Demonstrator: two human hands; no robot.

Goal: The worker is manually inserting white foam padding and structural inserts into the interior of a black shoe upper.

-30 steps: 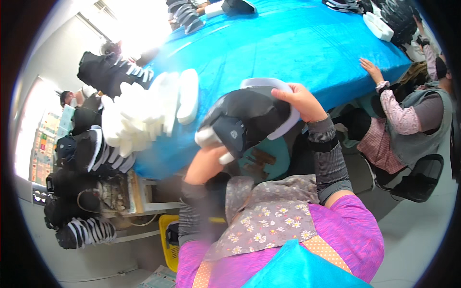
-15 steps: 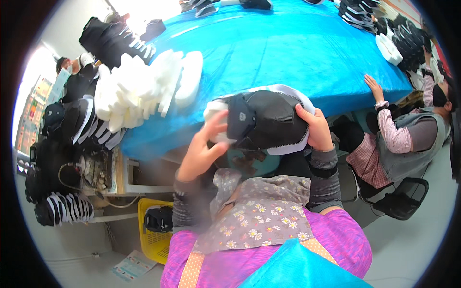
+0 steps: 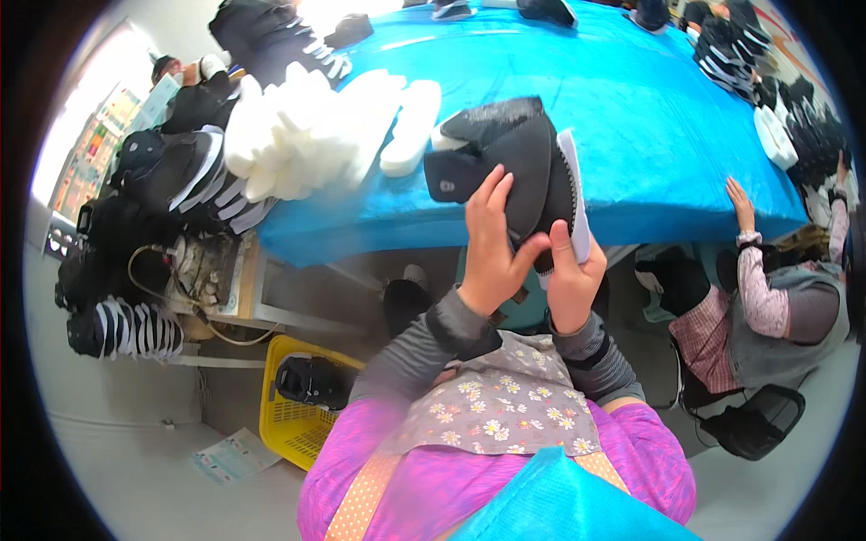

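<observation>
A black shoe upper (image 3: 530, 171) stands raised on edge above the table's near side, with a pale stitched line along its rim and a white edge piece (image 3: 580, 185) flaring out on the right. My left hand (image 3: 494, 242) is closed on its left side, fingers laid along the black fabric and thumb across the lower end. Down at that lower end, my right hand (image 3: 575, 281) pinches the upper, thumb pointing up along the stitched rim. The inside of the upper is mostly hidden from me.
A blue-covered table (image 3: 631, 117) spreads ahead, with white foam shoe forms (image 3: 307, 135) piled on its left. Black shoe uppers (image 3: 171, 162) crowd the far left. Below sits a yellow basket (image 3: 284, 424) holding a black shoe. A seated co-worker (image 3: 776, 288) rests a hand on the table at right.
The upper has turned from lying sideways to standing tilted on edge. My left hand has moved right and taken hold of it; my right hand has slid down to its lower end.
</observation>
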